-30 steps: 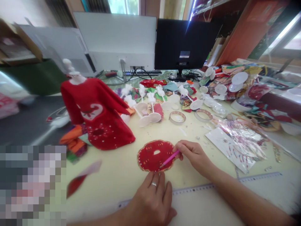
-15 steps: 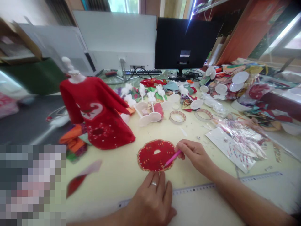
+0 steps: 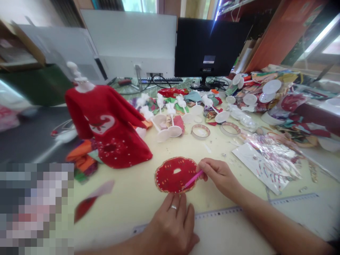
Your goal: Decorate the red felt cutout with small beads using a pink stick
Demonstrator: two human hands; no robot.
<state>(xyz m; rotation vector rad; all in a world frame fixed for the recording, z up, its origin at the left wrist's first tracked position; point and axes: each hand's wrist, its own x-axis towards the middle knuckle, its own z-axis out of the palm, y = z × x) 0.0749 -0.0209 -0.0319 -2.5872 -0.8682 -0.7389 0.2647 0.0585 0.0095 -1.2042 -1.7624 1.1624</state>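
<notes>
A red, scallop-edged fabric piece with a beaded gold border and a pale opening in its middle lies flat on the table. My right hand pinches a slim pink pen-like stick, its tip down at the fabric's lower right part. What the tip touches is too small to make out. My left hand, with a ring on one finger, rests palm down, its stretched fingertips at the fabric's lower edge. To the left, a red long-sleeved dress with a white pattern hangs on a small white dress form.
A ruler lies under my right forearm. Two tape rolls and several small white stands sit behind the fabric. Shiny plastic packets and heaped cloth fill the right. Monitors stand at the back.
The pink stick's tip has shifted slightly left along the fabric, and my right hand with it. My left hand stays in place. The view has moved very slightly.
</notes>
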